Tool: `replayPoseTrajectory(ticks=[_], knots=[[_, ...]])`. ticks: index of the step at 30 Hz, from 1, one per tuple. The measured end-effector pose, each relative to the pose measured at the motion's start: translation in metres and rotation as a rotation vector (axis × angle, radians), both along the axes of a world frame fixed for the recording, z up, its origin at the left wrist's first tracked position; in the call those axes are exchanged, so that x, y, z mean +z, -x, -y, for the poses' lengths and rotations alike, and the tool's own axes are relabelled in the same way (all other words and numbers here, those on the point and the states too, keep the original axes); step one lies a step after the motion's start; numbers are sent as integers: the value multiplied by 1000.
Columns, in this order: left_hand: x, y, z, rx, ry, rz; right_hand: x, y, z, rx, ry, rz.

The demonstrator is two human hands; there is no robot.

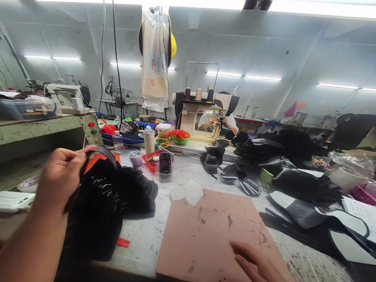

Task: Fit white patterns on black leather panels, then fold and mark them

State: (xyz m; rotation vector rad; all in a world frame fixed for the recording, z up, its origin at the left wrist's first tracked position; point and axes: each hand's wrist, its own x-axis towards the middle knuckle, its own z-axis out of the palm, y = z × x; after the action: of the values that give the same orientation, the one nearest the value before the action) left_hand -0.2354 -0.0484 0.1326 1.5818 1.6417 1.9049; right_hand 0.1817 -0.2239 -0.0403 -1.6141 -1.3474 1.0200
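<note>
I have a single view, worn on the head, looking forward and only slightly down, so it takes in the ceiling lights as well as the worktable [147,235]. It sits close behind my hands: the left hand [60,176] fills the lower left, pinching a black strap [100,150], and the right hand [255,264] lies at the bottom edge. A sewing machine [202,111] stands well beyond both, facing me

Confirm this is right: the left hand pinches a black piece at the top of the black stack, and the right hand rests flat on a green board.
Wrong in one respect: the board under the right hand is reddish-brown, not green. The head view shows it. The rest holds: the left hand pinches a black piece at the top of the black stack.
</note>
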Motion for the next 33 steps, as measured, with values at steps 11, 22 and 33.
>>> replayPoseTrajectory(ticks=[11, 22, 33], knots=[[-145, -189, 93, -1221, 673, -417, -9, 56, -2, -356, 33, -942], [-155, -207, 66, -1222, 577, -609, 30, -32, -67, -82, -572, 637], [-174, -248, -20, -741, 390, -1178, 5, 6, -220, 699, -389, 1098]])
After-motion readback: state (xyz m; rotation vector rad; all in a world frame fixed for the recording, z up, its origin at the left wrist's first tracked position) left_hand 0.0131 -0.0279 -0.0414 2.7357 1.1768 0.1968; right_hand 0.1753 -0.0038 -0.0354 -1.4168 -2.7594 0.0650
